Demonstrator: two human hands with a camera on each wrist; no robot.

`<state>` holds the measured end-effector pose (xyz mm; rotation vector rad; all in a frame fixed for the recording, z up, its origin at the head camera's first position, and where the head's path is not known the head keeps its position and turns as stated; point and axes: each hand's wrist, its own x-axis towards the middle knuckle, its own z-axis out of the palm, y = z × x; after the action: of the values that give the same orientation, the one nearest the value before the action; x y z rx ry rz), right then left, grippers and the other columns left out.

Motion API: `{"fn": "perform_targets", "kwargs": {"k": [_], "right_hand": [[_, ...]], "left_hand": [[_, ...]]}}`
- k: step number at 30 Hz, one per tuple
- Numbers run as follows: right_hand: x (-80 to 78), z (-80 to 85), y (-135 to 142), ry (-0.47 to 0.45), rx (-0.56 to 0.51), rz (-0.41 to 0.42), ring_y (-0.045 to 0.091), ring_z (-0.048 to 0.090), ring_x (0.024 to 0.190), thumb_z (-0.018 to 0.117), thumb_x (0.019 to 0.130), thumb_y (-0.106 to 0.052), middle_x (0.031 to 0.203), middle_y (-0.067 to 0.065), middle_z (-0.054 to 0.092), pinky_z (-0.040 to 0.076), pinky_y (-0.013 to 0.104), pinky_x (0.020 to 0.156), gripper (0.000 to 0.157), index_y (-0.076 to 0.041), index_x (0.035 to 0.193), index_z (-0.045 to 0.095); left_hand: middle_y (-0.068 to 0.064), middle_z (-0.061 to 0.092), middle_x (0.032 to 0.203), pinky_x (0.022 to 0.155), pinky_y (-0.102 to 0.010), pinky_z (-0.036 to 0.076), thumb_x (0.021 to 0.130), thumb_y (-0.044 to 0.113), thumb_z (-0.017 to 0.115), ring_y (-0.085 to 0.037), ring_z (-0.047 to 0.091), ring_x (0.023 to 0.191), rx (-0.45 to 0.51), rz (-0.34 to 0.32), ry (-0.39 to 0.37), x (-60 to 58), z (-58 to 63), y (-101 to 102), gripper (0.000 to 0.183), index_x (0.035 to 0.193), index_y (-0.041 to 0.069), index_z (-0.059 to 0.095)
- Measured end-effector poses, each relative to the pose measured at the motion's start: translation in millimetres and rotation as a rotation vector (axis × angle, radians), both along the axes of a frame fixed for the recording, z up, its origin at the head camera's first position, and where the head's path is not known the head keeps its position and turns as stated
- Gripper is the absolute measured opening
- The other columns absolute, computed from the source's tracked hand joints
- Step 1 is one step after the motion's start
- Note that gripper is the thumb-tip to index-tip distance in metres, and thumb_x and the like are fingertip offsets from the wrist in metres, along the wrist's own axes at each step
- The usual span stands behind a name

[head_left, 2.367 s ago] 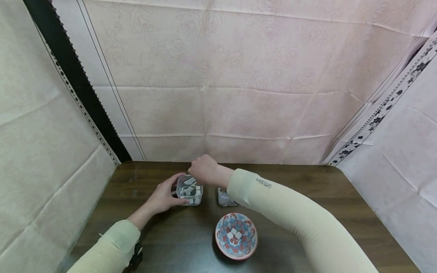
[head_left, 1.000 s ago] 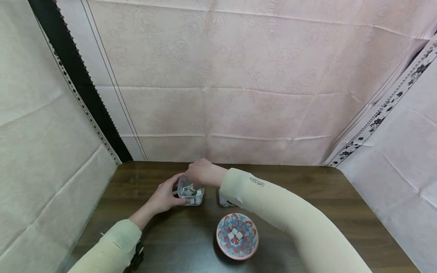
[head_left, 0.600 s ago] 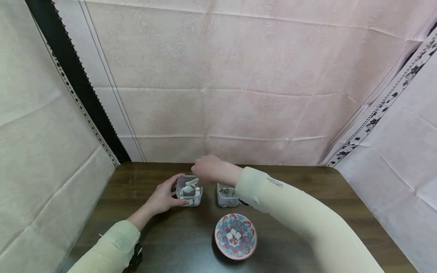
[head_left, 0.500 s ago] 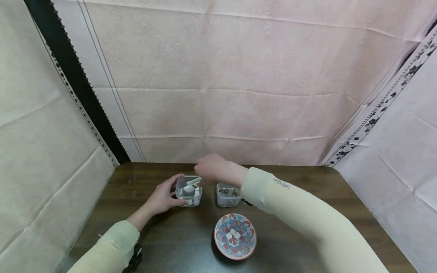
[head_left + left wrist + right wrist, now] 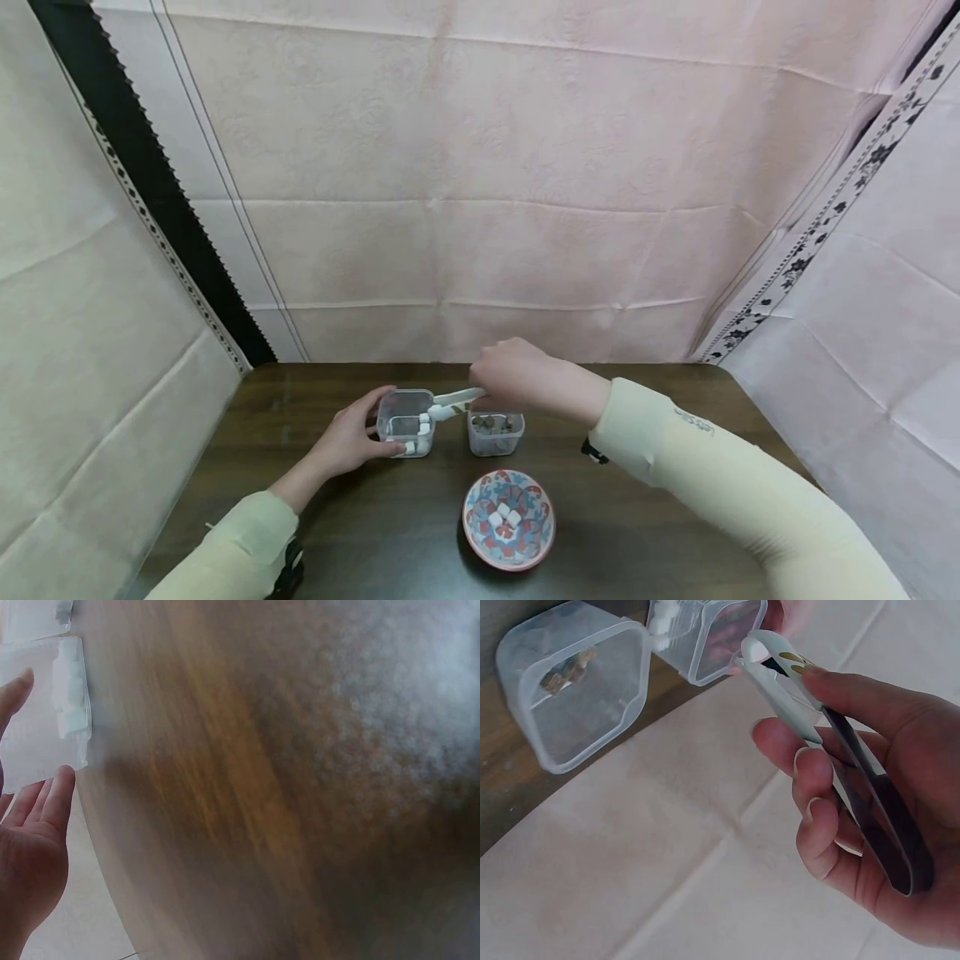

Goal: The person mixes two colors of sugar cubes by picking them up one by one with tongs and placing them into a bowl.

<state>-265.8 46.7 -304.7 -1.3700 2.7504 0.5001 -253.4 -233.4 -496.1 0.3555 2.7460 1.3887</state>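
Over wooden table [image 5: 360,533], right hand [image 5: 517,372] held out, left hand [image 5: 347,440] curled. Patterned bowl [image 5: 512,556] set nearer the person. Left tub [image 5: 403,405] clasped by left fingers; right tub [image 5: 492,447] partly screened by right hand. Tongs [image 5: 454,402] gripped in right fingers, tips near left tub. White cubes [image 5: 513,518] seen in bowl.

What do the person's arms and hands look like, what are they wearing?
The left hand and right hand wear no gloves. The left sleeve and right sleeve are pale yellow, with light green cuffs. Small dark lettering, too tiny to read, marks the right sleeve. Black gadgets peek out beside both cuffs.
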Motion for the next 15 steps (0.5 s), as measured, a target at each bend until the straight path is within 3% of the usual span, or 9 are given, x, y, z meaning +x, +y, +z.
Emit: {"fn": "perform_targets", "kwargs": {"k": [7,15], "right_hand": [[16.7,4.1,35,-0.035,-0.065,-0.001,0.010,0.047,0.056,0.080,0.097,-0.042,0.065,-0.009,0.059,0.040,0.029,0.051,0.032,-0.020,0.076,0.070],[36.2,-3.3,68,-0.053,-0.100,0.034,0.007,0.046,0.055,0.081,0.096,-0.039,0.062,-0.011,0.056,0.038,0.029,0.050,0.034,-0.021,0.072,0.065]], "left_hand": [[-0.026,0.050,0.155,0.101,-0.047,0.060,0.083,0.015,0.094,-0.046,0.055,0.138,0.028,-0.027,-0.001,1.1,-0.4,-1,0.098,0.162,0.005,0.038],[-0.027,0.048,0.157,0.102,-0.048,0.059,0.083,0.017,0.095,-0.047,0.055,0.138,0.023,-0.033,0.006,0.9,0.7,-2,0.098,0.162,0.005,0.038]]}}
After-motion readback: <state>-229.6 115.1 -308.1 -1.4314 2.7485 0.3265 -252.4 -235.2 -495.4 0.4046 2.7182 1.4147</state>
